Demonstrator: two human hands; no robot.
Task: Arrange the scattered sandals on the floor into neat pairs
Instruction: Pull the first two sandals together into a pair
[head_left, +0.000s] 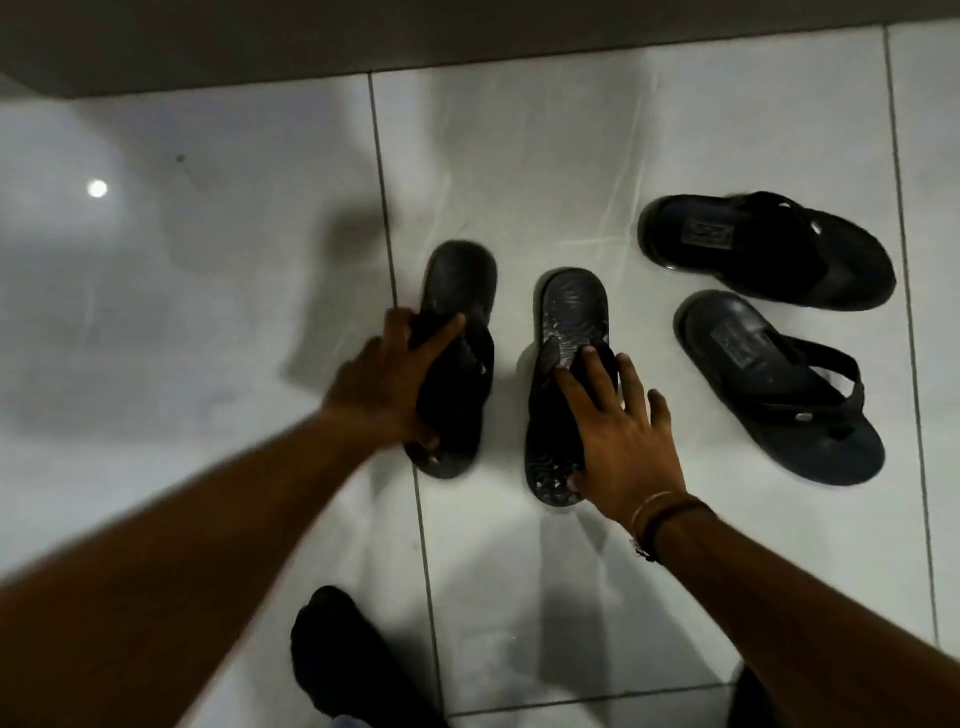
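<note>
White floor tiles (519, 156) shine under me. My left hand (384, 384) grips one sandal (457, 280) by its strap; my right hand (618, 441) lies spread on its mate (571, 306). They look light and bendy. Another pair (769, 249) waits nearby.

So I count four dark sandals on the white floor tiles (519, 156). Two plain ones sit in the middle: the left sandal (457, 358) and the patterned sandal (566, 384). Two strappy ones with a heel label sit on the right: the far sandal (769, 249) and the near sandal (779, 387). Two bracelets (660, 514) on my right wrist.
</note>
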